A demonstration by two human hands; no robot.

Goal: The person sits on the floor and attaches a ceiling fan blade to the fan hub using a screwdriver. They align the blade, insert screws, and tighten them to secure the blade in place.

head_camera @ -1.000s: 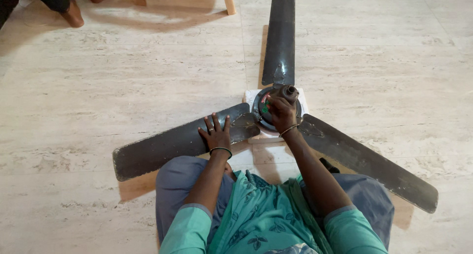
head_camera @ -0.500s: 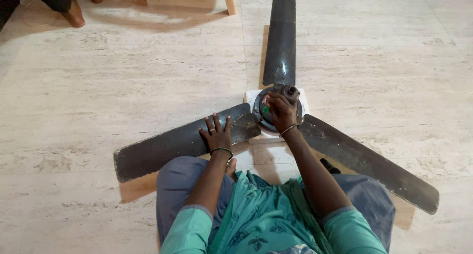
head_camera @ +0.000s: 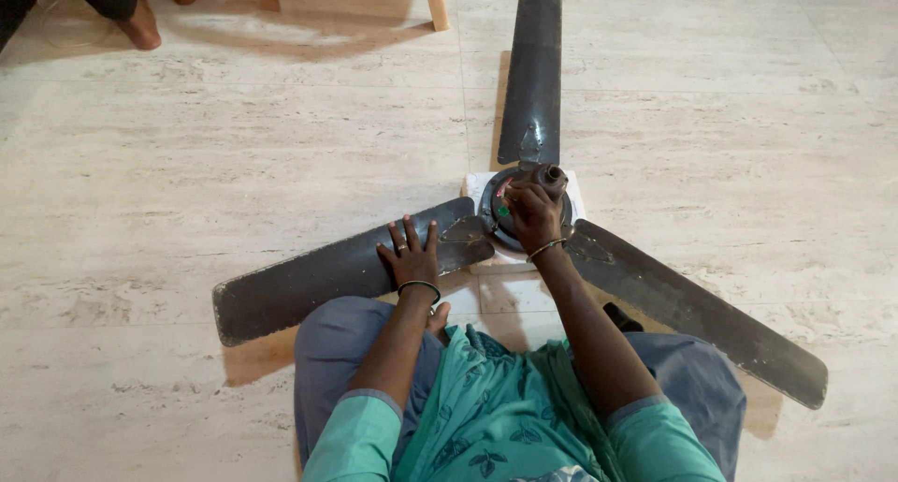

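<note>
Dark three-bladed ceiling fan (head_camera: 533, 89) flat on the floor

Its round hub sits centre frame on a white pad; blades reach to top centre, lower left and lower right.

Even, soft daylight; sharp frame, no glare.
Pale floor (head_camera: 234, 164) brightly and uniformly lit. Warm soft shadows lie under the fan blades (head_camera: 327, 276), offset toward 7 o'clock, and beneath the wooden furniture legs (head_camera: 435, 0) at 12 o'clock. Slight wide-angle stretch at the edges.

I note a dark grey, dusty three-bladed ceiling fan (head_camera: 533, 117) at frame centre, on cream marbled floor tiles (head_camera: 234, 164); a teal leaf-patterned garment (head_camera: 496, 426) at the bottom; a white pad (head_camera: 479, 184) under the hub.
</note>
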